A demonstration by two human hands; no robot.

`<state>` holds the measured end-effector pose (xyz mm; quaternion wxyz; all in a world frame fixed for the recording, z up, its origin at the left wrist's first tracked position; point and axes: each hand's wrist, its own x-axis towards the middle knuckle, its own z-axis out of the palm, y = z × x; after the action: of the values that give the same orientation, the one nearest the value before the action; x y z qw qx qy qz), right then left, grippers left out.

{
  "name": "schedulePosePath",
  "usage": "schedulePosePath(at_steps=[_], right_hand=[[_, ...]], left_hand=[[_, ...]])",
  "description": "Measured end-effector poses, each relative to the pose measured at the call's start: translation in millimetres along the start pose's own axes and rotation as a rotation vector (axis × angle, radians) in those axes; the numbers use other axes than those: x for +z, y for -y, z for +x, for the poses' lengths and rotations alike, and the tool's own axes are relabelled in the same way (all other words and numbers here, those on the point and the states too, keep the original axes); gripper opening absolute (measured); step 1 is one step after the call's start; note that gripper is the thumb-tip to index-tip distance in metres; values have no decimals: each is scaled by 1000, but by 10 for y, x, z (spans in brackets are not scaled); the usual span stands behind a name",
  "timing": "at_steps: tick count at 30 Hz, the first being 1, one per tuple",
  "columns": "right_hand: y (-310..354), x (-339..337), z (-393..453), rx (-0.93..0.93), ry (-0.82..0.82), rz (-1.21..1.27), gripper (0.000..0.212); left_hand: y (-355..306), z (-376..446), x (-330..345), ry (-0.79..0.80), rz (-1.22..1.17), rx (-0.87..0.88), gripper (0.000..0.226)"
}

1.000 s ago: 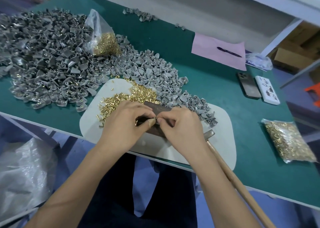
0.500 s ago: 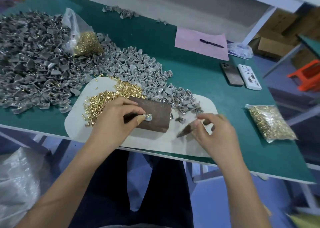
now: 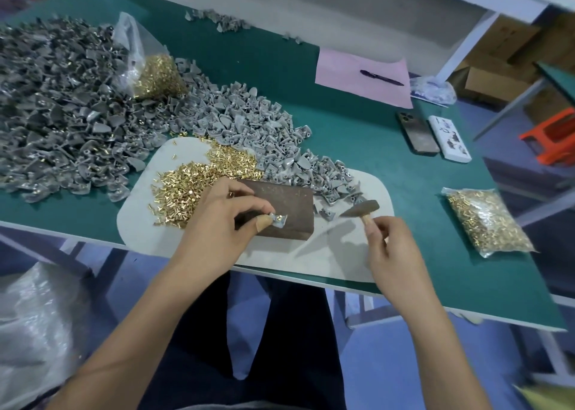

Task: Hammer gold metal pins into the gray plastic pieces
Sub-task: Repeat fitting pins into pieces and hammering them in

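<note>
On dark brown block [image 3: 280, 205], left hand [image 3: 217, 219] pinched small gray plastic piece [image 3: 278, 220], gold metal pin [image 3: 279, 218] seated. Rt hand [image 3: 390, 251] gripped wooden-handled hammer [image 3: 361, 210] near head. Piece looked light, stiff; pinch by edge, fingers off pin.

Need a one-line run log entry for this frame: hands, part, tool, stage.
left hand pinches gray piece with pin on brown block | right hand grips hammer raised beside block | stage: pre-strike
</note>
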<state>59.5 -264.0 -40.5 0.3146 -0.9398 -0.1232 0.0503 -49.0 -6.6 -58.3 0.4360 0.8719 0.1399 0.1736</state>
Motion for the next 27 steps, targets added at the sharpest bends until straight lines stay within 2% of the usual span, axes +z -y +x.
schedulePosePath(at_steps=[2,4,7,13,19,21,23,25,27], right_hand=[[103,-12,65,57,13,264,22],[208,46,135,41,89,344,14],[370,196,199,14,160,361,14],[416,359,161,55,141,458,23],[298,289,30,50,191,483,13],[244,267,56,100,188,456,29],[215,229,79,248,267,650,41],[208,197,80,350,405,854,40],[212,193,97,395,512,933,38]], left_hand=[[19,5,-7,6,-23,-12,10],[20,10,-12,9,-27,-14,9],[6,15,-14,8,-35,-14,10],[-24,18,-27,28,-54,-40,10],[-36,-74,-21,33,-54,-34,10],[-38,-79,-19,33,-54,-34,13],[-42,-75,-25,35,-58,-31,15],[-47,-71,-32,40,-65,-31,14],[-57,-70,-29,38,-62,-30,14]])
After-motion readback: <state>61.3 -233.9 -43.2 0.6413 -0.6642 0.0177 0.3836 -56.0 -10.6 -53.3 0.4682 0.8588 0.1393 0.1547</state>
